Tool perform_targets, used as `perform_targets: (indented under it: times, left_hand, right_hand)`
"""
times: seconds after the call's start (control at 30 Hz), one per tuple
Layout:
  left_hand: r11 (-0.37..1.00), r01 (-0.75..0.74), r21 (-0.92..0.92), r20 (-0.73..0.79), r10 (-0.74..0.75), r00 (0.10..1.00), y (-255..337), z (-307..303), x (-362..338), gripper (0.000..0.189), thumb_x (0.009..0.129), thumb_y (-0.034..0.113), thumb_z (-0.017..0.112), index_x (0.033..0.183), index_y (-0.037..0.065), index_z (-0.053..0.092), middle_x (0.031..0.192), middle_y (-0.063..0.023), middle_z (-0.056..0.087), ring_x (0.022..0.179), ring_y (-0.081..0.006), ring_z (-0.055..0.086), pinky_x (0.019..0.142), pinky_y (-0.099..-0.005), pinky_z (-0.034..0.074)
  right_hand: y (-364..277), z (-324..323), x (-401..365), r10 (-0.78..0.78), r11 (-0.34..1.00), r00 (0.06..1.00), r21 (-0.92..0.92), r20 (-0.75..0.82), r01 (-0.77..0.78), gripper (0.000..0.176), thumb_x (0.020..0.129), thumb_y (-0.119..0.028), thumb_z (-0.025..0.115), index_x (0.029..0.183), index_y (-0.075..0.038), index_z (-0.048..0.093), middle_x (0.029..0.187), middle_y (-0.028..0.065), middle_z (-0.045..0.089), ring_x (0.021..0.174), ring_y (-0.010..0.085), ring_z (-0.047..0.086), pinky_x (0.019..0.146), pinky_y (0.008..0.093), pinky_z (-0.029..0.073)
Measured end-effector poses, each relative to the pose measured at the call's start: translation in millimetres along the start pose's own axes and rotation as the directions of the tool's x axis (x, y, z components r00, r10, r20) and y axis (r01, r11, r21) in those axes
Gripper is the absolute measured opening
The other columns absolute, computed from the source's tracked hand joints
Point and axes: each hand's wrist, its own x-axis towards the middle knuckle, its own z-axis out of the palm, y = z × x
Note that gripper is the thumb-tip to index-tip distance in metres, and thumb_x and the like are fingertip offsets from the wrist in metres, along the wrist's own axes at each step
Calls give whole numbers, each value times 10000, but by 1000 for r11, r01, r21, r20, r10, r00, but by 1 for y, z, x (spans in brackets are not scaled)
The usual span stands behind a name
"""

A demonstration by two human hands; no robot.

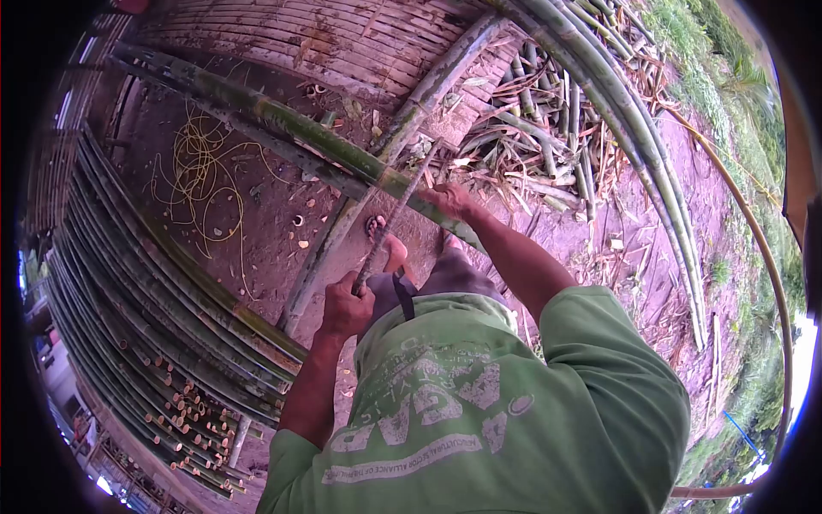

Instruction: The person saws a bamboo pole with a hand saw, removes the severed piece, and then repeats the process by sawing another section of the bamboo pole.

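We grip long thin tool [378, 247] in closed left hand [346, 307], across green pole [317, 137]; right hand [449, 201] on pole, openness unclear.

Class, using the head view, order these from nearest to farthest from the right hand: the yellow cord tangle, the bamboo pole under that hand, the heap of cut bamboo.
From the right hand:
1. Bamboo pole: directly beneath, touched.
2. Heap of cut bamboo: ahead, to the right.
3. Yellow cord tangle: on the ground, far left.
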Motion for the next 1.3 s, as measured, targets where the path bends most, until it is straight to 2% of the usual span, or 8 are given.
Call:
perform_targets:
  times: [0.1, 0.3, 0.4, 0.5, 0.7, 1.0, 1.13, 1.3]
  left_hand:
    - [999, 44, 32, 29, -45, 999, 6, 3, 1, 86, 770, 75, 538, 729, 15, 491, 529, -189, 503, 508, -391, 564, 484, -458, 421]
    - [980, -132, 146, -32, 138, 990, 5, 9, -13, 81, 747, 57, 539, 737, 15, 470, 525, -185, 483, 492, -370, 553, 483, -451, 408]
    - [983, 49, 176, 70, -62, 996, 9, -14, -32, 73, 746, 45, 557, 772, 14, 496, 590, -238, 538, 602, -445, 589, 519, -507, 448]
    - [981, 8, 192, 106, -29, 994, 4, -27, -38, 78, 749, 45, 558, 789, 4, 506, 642, -255, 558, 640, -458, 591, 531, -511, 452]
    - [992, -116, 57, 39, 114, 993, 19, 32, 55, 97, 748, 51, 554, 819, -8, 524, 697, -260, 577, 692, -472, 591, 546, -512, 452]
    - [974, 51, 220, 106, -76, 991, 24, -19, -38, 76, 720, 62, 548, 744, 0, 512, 523, -209, 506, 536, -401, 595, 516, -481, 443]
    - [985, 47, 163, 107, -65, 992, 39, 1, -5, 72, 726, 60, 546, 738, 0, 508, 539, -209, 515, 547, -400, 596, 511, -476, 437]
    - [985, 51, 165, 135, -74, 988, 52, 16, -11, 74, 744, 61, 545, 754, -6, 516, 581, -221, 543, 580, -407, 603, 528, -484, 439]
  right_hand:
    - [3, 9, 14, 63, 997, 998, -48, 17, -62, 727, 820, -673, 436, 990, -14, 692, 1012, 257, 650, 963, 392, 618, 868, 443, 468]
    - [-8, 15, 10, 57, 985, 995, -160, -83, -70, 718, 862, -630, 332, 938, -10, 686, 950, 276, 642, 932, 415, 616, 831, 479, 464]
    - [-11, 12, 7, 66, 983, 997, -169, -52, -73, 709, 863, -624, 321, 913, -15, 681, 935, 273, 644, 916, 420, 620, 819, 492, 466]
    - [-22, 7, 0, 120, 980, 993, -158, -21, -122, 820, 829, -696, 339, 974, 39, 673, 1007, 284, 641, 1011, 397, 613, 884, 449, 465]
    - [-24, 8, -19, 75, 993, 993, -85, -88, -82, 737, 848, -653, 329, 905, -8, 682, 891, 286, 642, 897, 422, 628, 796, 492, 472]
    - [-7, 12, -23, 124, 984, 991, -119, -58, -130, 698, 858, -632, 331, 979, -34, 672, 916, 269, 649, 890, 415, 633, 801, 492, 474]
    - [31, 3, -12, 1, 992, 999, -124, -32, -5, 658, 845, -611, 390, 998, -23, 643, 859, 236, 651, 881, 405, 631, 776, 485, 479]
    - [12, -20, -63, 149, 964, 987, -212, -66, -160, 483, 750, -441, 630, 1039, -54, 648, 908, 194, 678, 855, 362, 663, 773, 448, 518]
